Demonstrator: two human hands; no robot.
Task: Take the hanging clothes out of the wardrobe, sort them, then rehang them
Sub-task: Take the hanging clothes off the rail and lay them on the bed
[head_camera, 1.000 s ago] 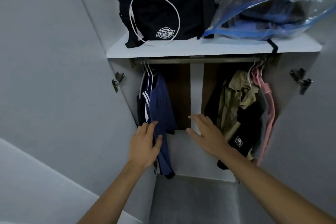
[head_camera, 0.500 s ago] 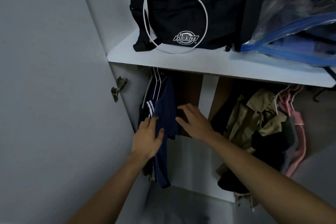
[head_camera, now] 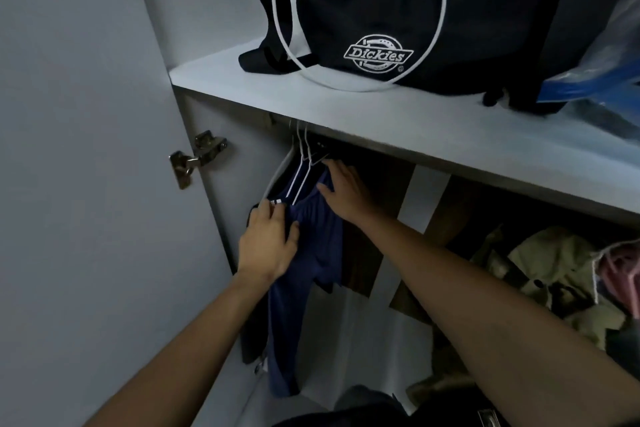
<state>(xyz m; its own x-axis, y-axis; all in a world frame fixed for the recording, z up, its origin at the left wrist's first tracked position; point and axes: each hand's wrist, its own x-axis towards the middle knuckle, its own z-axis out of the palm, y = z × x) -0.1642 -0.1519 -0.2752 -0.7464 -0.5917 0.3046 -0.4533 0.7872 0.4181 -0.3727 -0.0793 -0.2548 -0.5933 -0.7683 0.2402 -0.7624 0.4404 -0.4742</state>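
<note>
A: Biggest first? Open wardrobe, white shelf (head_camera: 398, 121) across the top, pale door panel (head_camera: 86, 184) on the left with a metal hinge (head_camera: 195, 156).

B: On the shelf?

A: Black Dickies bag (head_camera: 381, 10) with a white cord loop, clear blue-edged plastic bag (head_camera: 595, 80) at the right edge.

B: Task clothes?

A: Under the shelf. Navy garment (head_camera: 304, 274) with white stripes hangs at the far left on white hangers (head_camera: 304, 152). Khaki jacket (head_camera: 554, 270) bunched at the right, well apart from it, pink hangers (head_camera: 620, 263) just beside the jacket.

B: Hands?

A: Left hand (head_camera: 268, 246) lies on the navy garment's left side, fingers mostly straight, thumb spread against the cloth; it touches, no clear grip. Right hand (head_camera: 346, 194) is higher, palm flat on the garment's right shoulder, fingers extended up toward the hanger necks. Fingertips are dark there; cannot tell whether they hook anything.

B: Rail?

A: Hidden behind the shelf edge.
</note>
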